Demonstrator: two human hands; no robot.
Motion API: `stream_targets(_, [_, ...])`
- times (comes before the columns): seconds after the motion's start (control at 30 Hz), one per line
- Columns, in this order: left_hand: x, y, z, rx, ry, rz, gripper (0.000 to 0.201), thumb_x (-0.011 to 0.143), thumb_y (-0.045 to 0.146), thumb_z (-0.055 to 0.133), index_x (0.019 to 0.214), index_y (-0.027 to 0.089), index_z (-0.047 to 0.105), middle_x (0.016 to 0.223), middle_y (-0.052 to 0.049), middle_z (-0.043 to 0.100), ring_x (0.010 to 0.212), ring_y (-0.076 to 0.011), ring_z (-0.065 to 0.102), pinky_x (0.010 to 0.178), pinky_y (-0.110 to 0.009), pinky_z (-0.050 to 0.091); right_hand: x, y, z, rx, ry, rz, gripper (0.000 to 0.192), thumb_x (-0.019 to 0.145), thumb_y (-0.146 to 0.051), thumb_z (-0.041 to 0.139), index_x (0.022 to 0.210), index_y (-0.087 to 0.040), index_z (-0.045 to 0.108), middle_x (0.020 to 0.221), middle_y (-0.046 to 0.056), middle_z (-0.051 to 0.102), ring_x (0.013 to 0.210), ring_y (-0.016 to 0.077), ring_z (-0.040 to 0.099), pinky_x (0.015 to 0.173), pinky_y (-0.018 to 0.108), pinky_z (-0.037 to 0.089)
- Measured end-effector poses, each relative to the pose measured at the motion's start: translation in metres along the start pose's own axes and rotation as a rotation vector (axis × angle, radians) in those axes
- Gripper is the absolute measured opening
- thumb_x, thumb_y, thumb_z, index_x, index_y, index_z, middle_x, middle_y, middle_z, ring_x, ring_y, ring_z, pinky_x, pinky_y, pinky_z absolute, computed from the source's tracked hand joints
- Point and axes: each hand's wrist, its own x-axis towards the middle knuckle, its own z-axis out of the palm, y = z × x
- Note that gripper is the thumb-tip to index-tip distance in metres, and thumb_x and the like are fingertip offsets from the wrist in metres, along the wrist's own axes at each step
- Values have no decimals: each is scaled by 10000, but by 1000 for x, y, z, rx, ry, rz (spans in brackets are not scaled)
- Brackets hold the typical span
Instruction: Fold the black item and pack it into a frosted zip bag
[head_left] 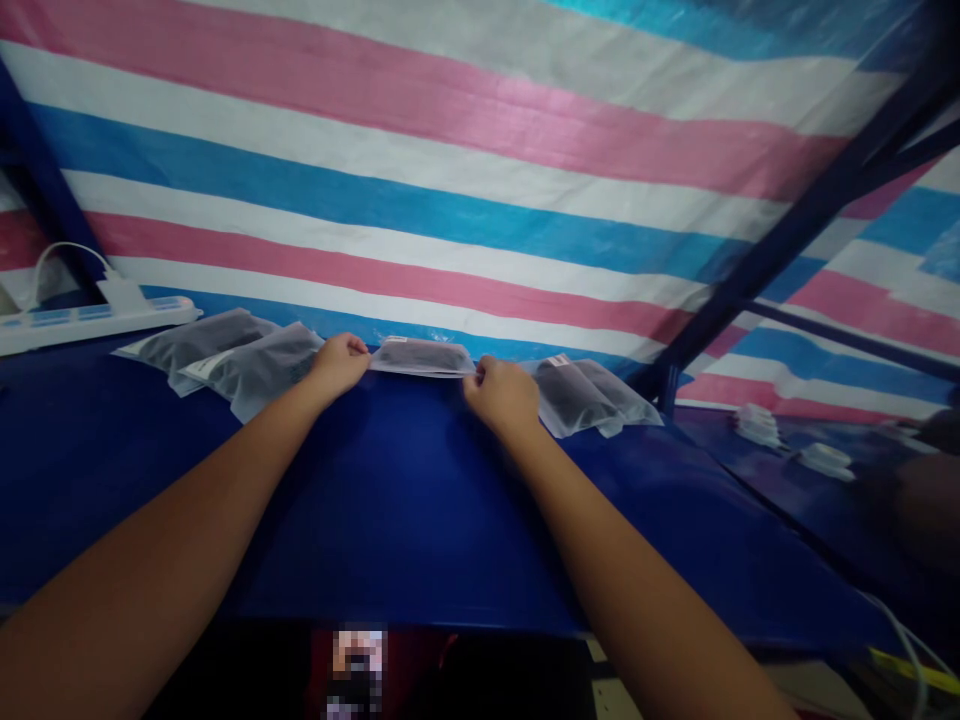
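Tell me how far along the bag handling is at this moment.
Two frosted bags lie overlapped at the left of the blue table, and two more lie at the right. In hand: left hand and right hand pinch opposite ends of the middle bag. How many remain cannot be told.

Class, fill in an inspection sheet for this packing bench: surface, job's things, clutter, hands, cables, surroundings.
Surface: blue table, bare in front.
Job's things: one clear pouch with dark contents, held at both ends against the back edge.
Clutter: left pouch pile; right pouch pile; small white items, too blurred to name.
Hands: left hand and right hand, each pinching the pouch.
Cables: white power strip with cord.
Surroundings: striped tarp; blue frame bar.
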Motion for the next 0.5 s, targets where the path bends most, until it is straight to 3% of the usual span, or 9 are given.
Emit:
stream_targets(0.2, [0,0,1,-6,5,16,104,771,168,645,847,210,588,712,-3,620,589,-133,525,577,-270,366,1,1,0,53,-10,18,220,893,-307,490,953,-195,670,937,103,737,831,253,675,641,319,394])
stream_targets(0.33, [-3,1,-3,106,20,53,87,808,198,631,876,214,578,791,-34,660,678,-170,580,632,-301,403,2,3,0,58,-44,24,238,898,-310,491,981,-193,681,948,117,736,837,260,664,669,331,404])
stream_targets(0.5, [-21,15,-9,327,233,407,290,895,314,604,1159,218,530,1079,-126,662,951,-267,615,770,-384,456,2,4,-4,24,-62,-5,258,896,-304,489,966,-189,709,943,138,736,827,271,662,658,345,402])
